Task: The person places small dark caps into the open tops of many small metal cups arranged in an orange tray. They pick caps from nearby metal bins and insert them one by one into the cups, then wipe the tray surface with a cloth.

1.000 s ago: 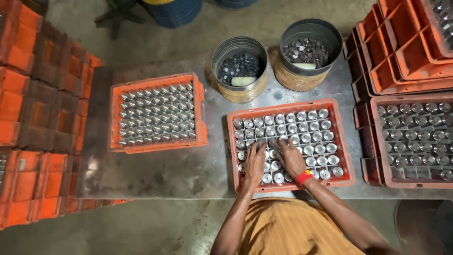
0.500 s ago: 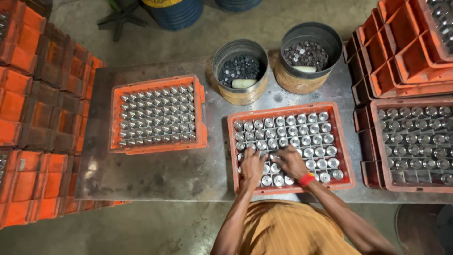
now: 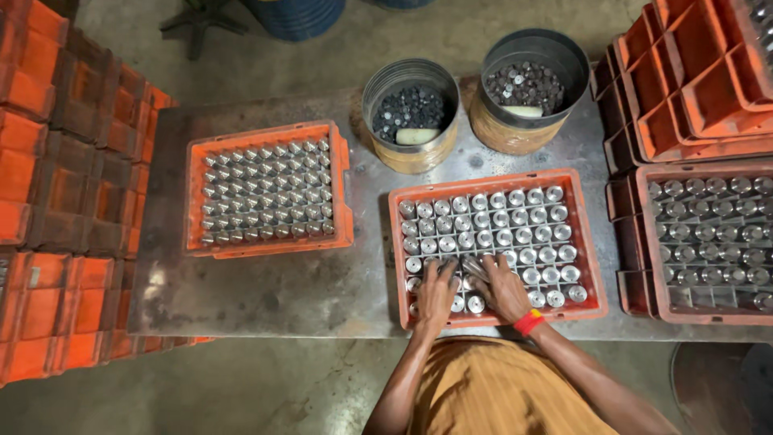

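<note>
Orange tray (image 3: 393, 242) of metal caps (image 3: 515, 234), sorting under way.
Left hand (image 3: 436, 293) and right hand (image 3: 501, 288) lay spread, fingers open, on front rows; next move probably needed a pinch.

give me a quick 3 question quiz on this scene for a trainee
1. True or false: both hands rest in the orange plastic tray of flat-topped metal cylinders.
2. How many round metal cans of small dark parts stand at the table's far edge?
3. The left hand is: A) on the orange tray of pointed metal pieces, B) beside the right hand, C) inside a can.

Key
1. True
2. Two: the left can and the right can
3. B
</note>
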